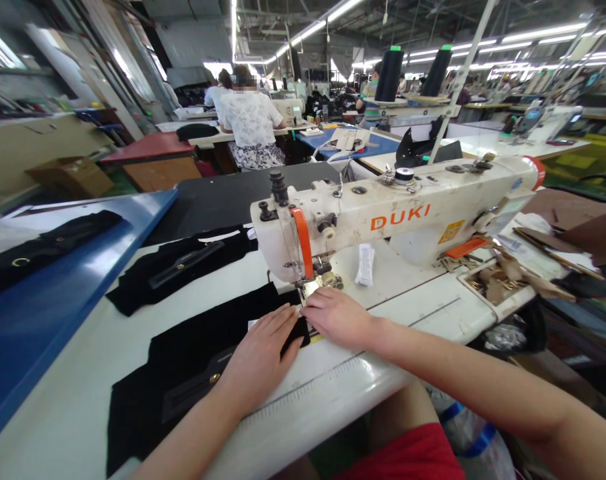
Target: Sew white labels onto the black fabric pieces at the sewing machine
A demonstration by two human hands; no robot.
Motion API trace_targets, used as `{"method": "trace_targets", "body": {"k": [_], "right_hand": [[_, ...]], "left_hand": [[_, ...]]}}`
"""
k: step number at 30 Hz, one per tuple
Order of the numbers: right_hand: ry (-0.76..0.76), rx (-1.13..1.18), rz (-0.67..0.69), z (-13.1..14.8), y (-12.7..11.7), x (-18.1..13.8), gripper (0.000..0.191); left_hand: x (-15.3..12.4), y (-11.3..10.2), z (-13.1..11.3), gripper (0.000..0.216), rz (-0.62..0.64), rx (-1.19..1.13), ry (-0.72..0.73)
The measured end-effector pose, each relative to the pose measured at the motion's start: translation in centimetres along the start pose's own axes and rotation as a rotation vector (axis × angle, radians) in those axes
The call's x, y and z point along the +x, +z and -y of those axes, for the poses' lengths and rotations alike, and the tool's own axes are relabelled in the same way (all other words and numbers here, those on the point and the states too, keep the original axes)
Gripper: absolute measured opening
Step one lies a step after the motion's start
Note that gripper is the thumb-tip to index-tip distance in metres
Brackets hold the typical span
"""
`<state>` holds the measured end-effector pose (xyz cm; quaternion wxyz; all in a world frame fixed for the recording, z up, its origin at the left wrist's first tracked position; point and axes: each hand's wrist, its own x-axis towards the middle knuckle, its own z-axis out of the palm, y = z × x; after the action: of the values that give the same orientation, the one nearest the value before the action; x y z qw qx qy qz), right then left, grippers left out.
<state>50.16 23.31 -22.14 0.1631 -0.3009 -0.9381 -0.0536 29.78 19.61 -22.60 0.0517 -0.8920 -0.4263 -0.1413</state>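
Hands flat on cloth: the left hand (260,353) lies with fingers spread on the black fabric panel with a stitched pocket strip (193,373), and the right hand (337,317) presses its fingers together on the panel's edge just beside the presser foot (310,288) of the cream industrial sewing machine (397,213). The panel rests on the white worktop (73,400). Feeding under the needle seems in hand, though the needle itself is hard to see; the next move calls for steady, even guiding.
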Motion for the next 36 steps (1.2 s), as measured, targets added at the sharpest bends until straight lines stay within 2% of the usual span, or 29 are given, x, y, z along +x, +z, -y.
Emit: {"method": "trace_targets", "body": {"k": [8,22,36], "right_hand": [[0.023,-0.01,0.032,-1.4,-0.2,0.3,0.016],[0.064,-0.015,0.005,-1.6,0.1,0.4,0.024],[0.08,-0.01,-0.001,-1.5,0.7,0.3,0.017]], "left_hand": [[1.6,0.8,0.3,0.042,0.017,-0.029,-0.034],[2.3,0.8,0.9,0.044,0.056,-0.068,-0.043],[2.4,1.0,1.3,0.045,0.056,-0.078,-0.023]]}}
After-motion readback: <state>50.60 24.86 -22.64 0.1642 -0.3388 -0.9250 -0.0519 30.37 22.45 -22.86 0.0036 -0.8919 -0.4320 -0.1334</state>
